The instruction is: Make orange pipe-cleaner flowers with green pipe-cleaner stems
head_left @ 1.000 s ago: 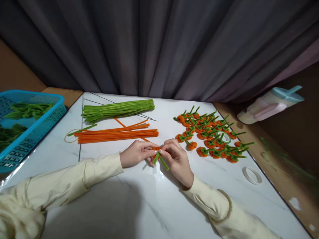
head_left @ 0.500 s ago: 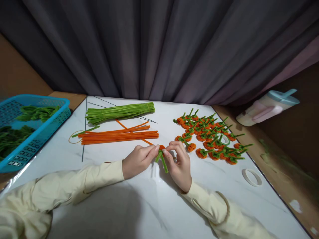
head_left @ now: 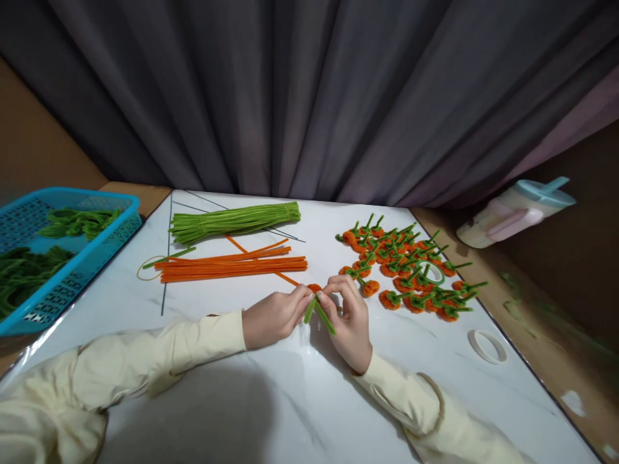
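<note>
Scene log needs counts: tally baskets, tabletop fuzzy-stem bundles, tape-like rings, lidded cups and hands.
Baskets (blue basket): 1
Bundles (green bundle, orange bundle): 2
Tape-like rings (green-edged ring, white ring): 2
Lidded cups (lidded cup): 1
Hands (left hand, right hand): 2
Total: 8

Pale tumbler (head_left: 512, 207) (blue-lidded), dark curtain (head_left: 290, 96).

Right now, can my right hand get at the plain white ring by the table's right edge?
Likely yes: only tabletop shows between your right hand and the white ring. The hand's grip may first need freeing from the orange-and-green piece.
</note>
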{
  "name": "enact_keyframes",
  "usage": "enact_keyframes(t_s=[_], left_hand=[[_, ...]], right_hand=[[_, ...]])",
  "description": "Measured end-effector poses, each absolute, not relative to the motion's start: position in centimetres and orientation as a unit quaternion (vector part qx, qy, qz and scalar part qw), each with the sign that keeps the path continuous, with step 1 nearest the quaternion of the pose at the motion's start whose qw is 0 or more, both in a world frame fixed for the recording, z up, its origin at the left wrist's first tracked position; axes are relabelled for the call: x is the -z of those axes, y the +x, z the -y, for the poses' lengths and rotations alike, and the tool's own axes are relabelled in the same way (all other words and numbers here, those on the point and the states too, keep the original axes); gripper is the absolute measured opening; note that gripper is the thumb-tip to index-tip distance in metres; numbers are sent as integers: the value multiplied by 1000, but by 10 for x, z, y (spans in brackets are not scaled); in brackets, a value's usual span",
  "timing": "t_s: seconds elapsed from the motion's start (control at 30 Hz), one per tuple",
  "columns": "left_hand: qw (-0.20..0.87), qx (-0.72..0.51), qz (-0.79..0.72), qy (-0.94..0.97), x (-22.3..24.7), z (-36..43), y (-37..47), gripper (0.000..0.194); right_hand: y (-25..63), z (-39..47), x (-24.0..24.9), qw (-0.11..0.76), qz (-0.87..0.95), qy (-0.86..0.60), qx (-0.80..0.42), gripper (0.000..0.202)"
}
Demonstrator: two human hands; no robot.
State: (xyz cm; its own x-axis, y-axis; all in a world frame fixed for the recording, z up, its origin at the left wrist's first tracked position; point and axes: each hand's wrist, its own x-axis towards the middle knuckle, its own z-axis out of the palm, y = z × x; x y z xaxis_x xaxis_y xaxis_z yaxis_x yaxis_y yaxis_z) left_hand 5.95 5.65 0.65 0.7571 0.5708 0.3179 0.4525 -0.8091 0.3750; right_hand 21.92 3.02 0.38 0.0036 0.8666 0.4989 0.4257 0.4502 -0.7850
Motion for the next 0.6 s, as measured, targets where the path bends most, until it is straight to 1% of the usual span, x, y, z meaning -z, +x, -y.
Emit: enact_keyframes(t_s=[0.1, 0.2, 0.3, 0.37, 0.43, 0.5, 0.6], left_hand=[[21, -215, -251, 943, -1, -59, 56, 22], [-55, -234, -204, 949, -1, -62, 53, 17], [-124, -240, -165, 948, -4, -66, 51, 17], [-152, -241, -150, 947, -4, -68, 50, 17], [-150, -244, -144, 947, -2, -70, 48, 18], [-108, -241, -159, 951, 2, -70, 47, 19], [42, -223, -246, 942, 8, -69, 47, 17]], right_hand=[[219, -30, -5, 516, 676, -476, -222, 14], [219, -30, -5, 510, 677, -474, -239, 15], [219, -29, -4, 503, 675, -475, -255, 16], [219, -30, -3, 498, 674, -476, -267, 17], [219, -31, -3, 492, 671, -477, -283, 19], [218, -33, -2, 491, 662, -475, -308, 20], [217, -36, 0, 506, 635, -473, -342, 18]])
